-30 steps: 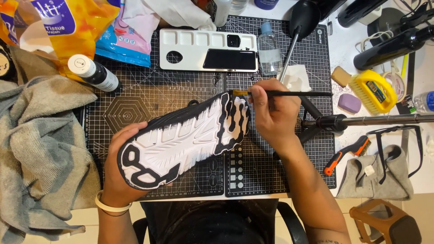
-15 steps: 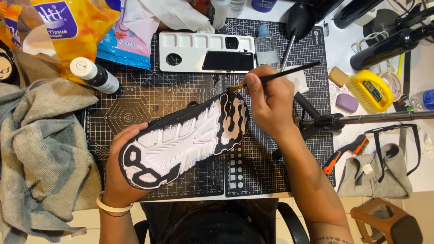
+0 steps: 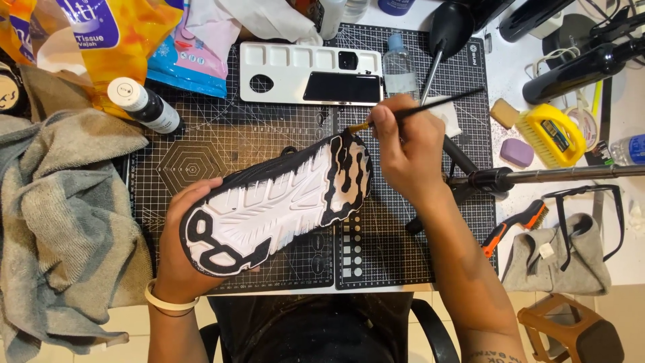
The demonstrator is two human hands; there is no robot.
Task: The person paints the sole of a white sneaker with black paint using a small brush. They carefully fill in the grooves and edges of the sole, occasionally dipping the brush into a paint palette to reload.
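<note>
A black shoe with a white and black sole (image 3: 275, 202) lies sole-up above the dark cutting mat (image 3: 222, 141). My left hand (image 3: 176, 252) grips it from beneath at the heel end. My right hand (image 3: 403, 151) holds a thin paintbrush (image 3: 430, 106), its tip touching the black edge at the toe of the sole. A white paint palette (image 3: 289, 74) with a well of black paint lies just beyond the shoe.
A black bottle with a white cap (image 3: 144, 104) lies at the mat's left. Grey towels (image 3: 60, 222) cover the left side. A clear bottle (image 3: 400, 67), a yellow brush (image 3: 547, 134), a stand's rod (image 3: 557, 176) and an orange-handled brush (image 3: 517, 225) are at right.
The brush has tilted from lying level to pointing up-right, and its tip has come onto the toe edge of the sole. The shoe has hardly moved.
</note>
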